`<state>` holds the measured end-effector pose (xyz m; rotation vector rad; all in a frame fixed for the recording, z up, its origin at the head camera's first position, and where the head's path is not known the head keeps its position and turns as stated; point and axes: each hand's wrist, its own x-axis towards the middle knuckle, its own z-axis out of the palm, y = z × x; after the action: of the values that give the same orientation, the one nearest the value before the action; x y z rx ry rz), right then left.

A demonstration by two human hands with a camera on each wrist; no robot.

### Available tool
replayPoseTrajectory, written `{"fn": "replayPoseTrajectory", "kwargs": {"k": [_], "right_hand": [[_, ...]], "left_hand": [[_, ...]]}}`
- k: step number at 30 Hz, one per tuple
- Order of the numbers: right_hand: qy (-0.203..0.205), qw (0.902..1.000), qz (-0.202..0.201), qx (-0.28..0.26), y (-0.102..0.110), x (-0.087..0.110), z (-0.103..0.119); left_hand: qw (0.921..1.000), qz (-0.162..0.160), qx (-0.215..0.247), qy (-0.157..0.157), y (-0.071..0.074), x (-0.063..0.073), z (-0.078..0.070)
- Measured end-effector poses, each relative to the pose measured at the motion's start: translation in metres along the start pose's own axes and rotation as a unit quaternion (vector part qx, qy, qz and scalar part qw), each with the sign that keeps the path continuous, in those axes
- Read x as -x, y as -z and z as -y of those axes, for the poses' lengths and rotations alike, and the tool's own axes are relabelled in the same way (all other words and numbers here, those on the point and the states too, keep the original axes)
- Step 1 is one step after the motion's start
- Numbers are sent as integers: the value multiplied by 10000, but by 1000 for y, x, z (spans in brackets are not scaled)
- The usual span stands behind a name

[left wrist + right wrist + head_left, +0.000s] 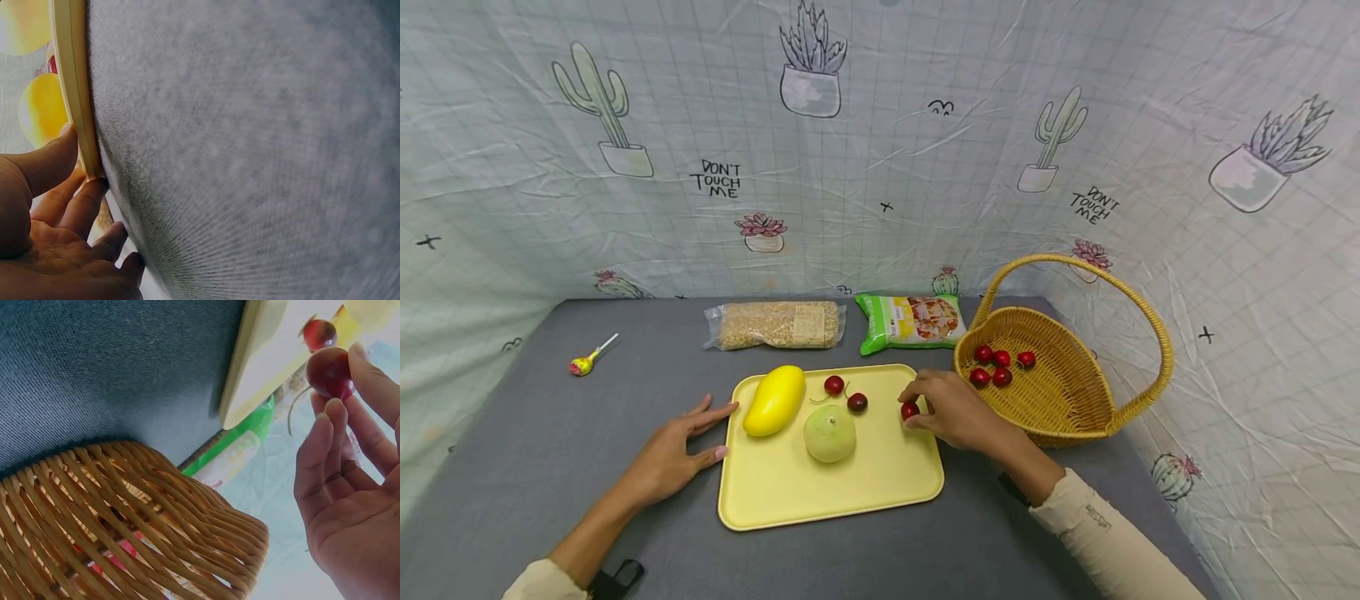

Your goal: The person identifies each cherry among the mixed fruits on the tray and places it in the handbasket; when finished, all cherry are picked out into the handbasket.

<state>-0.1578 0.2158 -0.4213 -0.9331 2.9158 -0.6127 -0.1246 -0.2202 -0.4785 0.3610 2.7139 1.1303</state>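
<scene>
Cherry (329, 373) — pinched, at fingertips (335, 411) of right hand (953, 408)

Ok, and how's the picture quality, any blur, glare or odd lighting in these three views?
Head: fairly even light, backdrop lettering legible; left wrist: tabletop turns soft and hazy toward the right edge; right wrist: tray surface washed out nearly white, though the held cherry and basket weave stay distinct.
</scene>
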Motion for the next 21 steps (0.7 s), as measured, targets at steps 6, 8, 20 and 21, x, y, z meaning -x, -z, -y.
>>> {"fn": "replayPoseTrajectory", "kwargs": {"k": [6, 8, 20, 21], "right_hand": [[-61, 9998, -164, 27, 9, 2, 6], [-38, 9998, -201, 51, 12, 3, 6], [-89, 9987, -499, 97, 30, 10, 4], [-129, 9986, -509, 70, 32, 11, 4]], "left_hand": [[10000, -20, -30, -15, -1, 1, 0], [10000, -27, -33, -22, -1, 1, 0], [9999, -38, 10, -126, 0, 0, 1], [9999, -43, 7, -144, 0, 0, 1]]}}
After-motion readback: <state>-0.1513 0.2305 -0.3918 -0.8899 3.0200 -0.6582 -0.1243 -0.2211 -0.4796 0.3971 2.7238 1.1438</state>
